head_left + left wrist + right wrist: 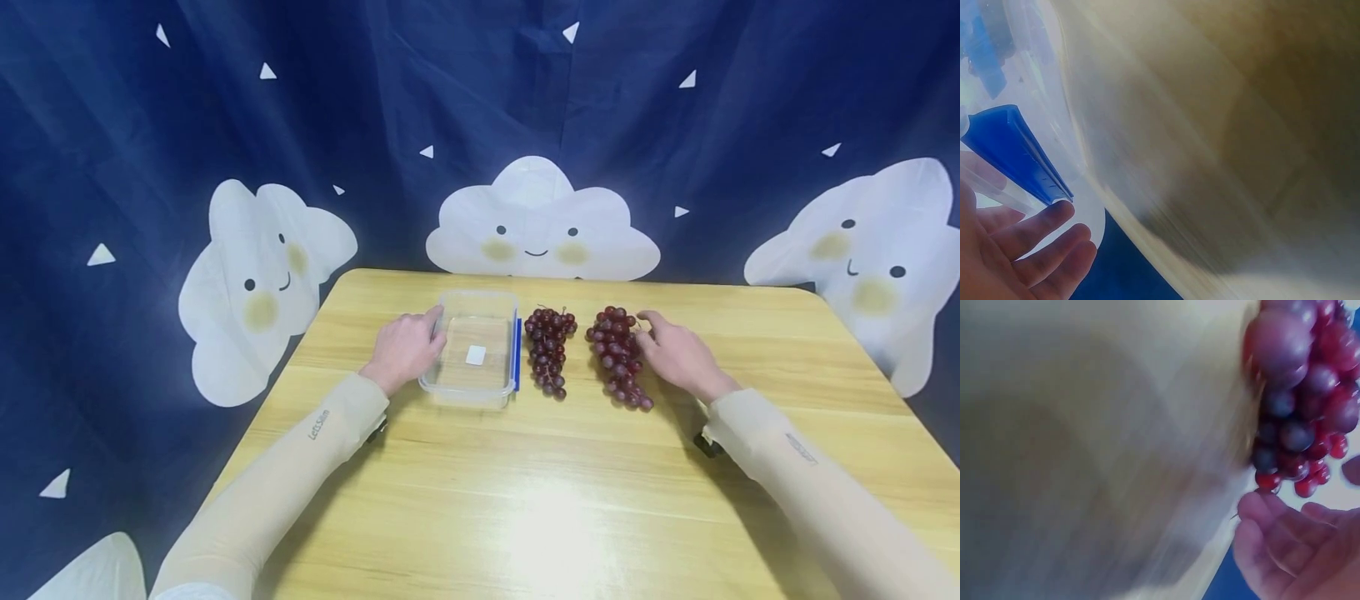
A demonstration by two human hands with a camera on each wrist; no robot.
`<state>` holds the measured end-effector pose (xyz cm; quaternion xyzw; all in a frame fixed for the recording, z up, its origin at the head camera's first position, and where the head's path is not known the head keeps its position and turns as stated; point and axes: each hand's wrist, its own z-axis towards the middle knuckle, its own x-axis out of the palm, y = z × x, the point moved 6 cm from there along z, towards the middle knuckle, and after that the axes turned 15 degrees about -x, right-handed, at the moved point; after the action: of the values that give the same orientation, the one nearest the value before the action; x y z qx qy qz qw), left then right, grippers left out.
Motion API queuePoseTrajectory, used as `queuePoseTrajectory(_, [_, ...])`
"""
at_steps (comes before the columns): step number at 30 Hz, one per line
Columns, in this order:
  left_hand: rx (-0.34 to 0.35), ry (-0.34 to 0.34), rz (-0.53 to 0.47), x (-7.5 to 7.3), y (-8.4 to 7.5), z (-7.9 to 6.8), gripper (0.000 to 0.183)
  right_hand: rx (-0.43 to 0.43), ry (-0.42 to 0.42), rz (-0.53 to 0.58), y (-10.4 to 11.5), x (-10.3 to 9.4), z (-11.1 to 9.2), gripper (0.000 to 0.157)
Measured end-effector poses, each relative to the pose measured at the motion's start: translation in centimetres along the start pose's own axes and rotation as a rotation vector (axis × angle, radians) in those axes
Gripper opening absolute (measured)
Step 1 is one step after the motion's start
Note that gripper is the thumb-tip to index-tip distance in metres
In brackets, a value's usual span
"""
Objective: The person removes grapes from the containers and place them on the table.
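A clear plastic food container (471, 394) with blue clips stands on the table, a small white label inside it. My left hand (408, 346) is at its left side. In the left wrist view, that hand (1029, 244) has its thumb behind the see-through wall and its fingers beside a blue clip (1019, 153), gripping the edge. Right of the container lies one bunch of dark red grapes (548, 350), and further right a larger bunch (617, 357). My right hand (678, 354) is at the larger bunch's upper right, fingers loosely bent by the lowest grapes (1300, 434) in the right wrist view.
The light wooden table (540, 492) has rounded far corners. Behind it hangs a dark blue curtain (480, 92) with white clouds and triangles. Pale sleeves cover both forearms, and a dark strap device (707, 444) shows under the right wrist.
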<state>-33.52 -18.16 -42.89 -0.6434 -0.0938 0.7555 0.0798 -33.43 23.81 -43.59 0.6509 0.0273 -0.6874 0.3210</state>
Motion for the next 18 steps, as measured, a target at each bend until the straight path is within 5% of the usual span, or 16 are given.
queuePoseTrajectory(7, [-0.007, 0.012, 0.001, 0.0, 0.0, 0.0, 0.053, 0.012, 0.131, 0.106, 1.9, 0.8, -1.6, 0.100])
queuePoseTrajectory(18, [-0.013, 0.028, 0.015, -0.1, 0.0, -0.1, 0.055, -0.087, 0.126, 0.146, 3.5, 1.8, -1.8, 0.108])
